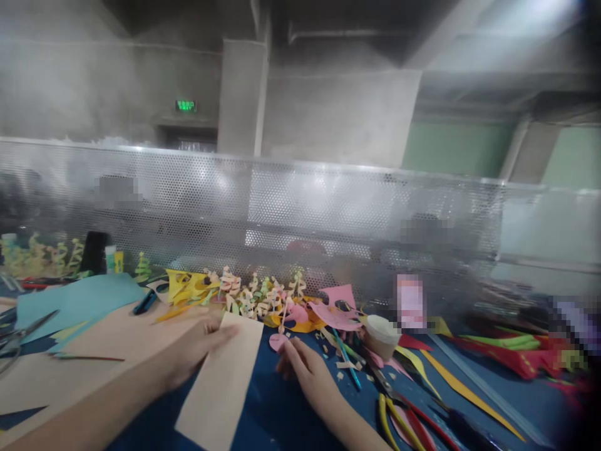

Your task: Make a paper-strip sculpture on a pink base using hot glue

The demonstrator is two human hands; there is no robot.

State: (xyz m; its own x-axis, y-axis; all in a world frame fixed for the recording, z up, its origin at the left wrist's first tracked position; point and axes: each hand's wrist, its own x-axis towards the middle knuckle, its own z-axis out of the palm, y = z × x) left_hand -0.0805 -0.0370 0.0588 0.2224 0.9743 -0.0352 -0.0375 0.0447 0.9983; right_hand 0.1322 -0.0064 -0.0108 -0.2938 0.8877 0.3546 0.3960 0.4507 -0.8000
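My left hand (pixel 204 351) grips a long cream paper sheet (pixel 225 382) near its upper end, thumb lying over the face. The sheet slants down toward the table's front edge. My right hand (pixel 310 373) is closed, its thumb and fingertips at the edge of a small pink paper disc (pixel 278 342); a thin pale stem stands up from the disc. Behind both hands is a heap of curled paper spirals (pixel 263 294) in pink, cream and green. Pink paper with cut-out holes (pixel 337 307) lies right of the heap.
Scissors (pixel 23 338) and large blue paper (pixel 84 304) lie at left. At right are a white roll (pixel 381 337), yellow-handled scissors (pixel 389 419), a blue pen (pixel 347 363) and paper strips. A perforated metal screen (pixel 305 200) borders the table's back.
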